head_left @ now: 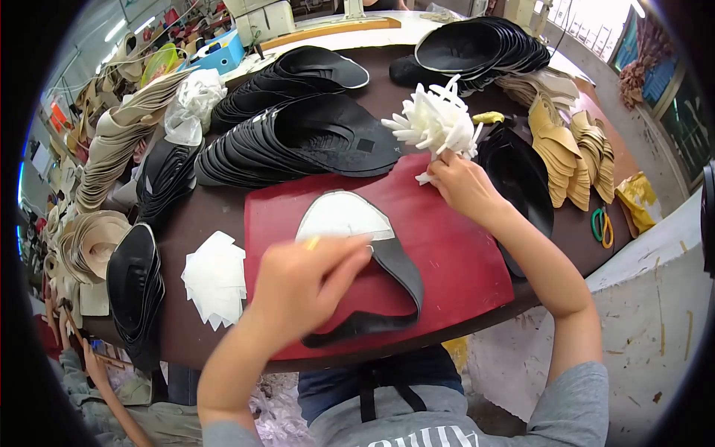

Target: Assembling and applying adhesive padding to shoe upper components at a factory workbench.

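Observation:
A black shoe upper [406, 279] with a white toe piece [342, 214] lies on a red mat [462, 253]. Above the upper is my left hand [302, 283], blurred by motion. Its thumb and forefinger meet near the edge of the white piece; anything between them is too blurred to make out. My right hand [465, 186] reaches to the far side of the mat, beside a bunch of white strips [436, 123]. Its fingers are pinched together on a small white strip [424, 179], partly covered by the fingertips.
Stacked black uppers [298, 141] stand behind the mat. A fan of white pieces [214, 279] lies to the left. Tan pieces [555, 153] and green-orange scissors [602, 227] are at right. A sewing machine [261, 18] stands at the back; another person's arm [112, 387] shows lower left.

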{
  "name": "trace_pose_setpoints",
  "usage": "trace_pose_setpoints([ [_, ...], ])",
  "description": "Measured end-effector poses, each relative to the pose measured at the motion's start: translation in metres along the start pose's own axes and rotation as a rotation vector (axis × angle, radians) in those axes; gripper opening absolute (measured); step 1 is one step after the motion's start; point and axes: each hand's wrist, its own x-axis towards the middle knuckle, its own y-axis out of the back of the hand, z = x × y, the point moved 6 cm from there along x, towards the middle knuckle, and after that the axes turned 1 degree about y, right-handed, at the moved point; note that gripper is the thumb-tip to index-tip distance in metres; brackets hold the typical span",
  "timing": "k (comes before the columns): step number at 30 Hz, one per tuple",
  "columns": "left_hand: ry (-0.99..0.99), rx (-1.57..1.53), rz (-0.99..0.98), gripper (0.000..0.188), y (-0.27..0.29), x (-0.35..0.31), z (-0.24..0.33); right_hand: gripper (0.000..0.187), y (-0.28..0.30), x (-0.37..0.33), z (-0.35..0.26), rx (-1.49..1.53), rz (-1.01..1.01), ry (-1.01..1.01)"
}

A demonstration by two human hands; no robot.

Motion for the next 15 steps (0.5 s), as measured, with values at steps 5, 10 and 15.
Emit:
trace_pose_setpoints([
  [5,0.049,0.211,-0.339,0.028,-0.094,0.085,-0.063,0.011,-0.006,-0.001,0.0,0.035,-0.105,-0.105],
  [10,0.369,-0.348,-0.243,0.026,-0.156,0.12,-0.092,0.01,0.015,-0.01,0.022,0.232,0.126,-0.096],
  [15,0.356,-0.338,-0.157,0.023,-0.167,0.131,-0.084,0.01,0.037,0.007,0.036,0.362,-0.075,-0.166],
])
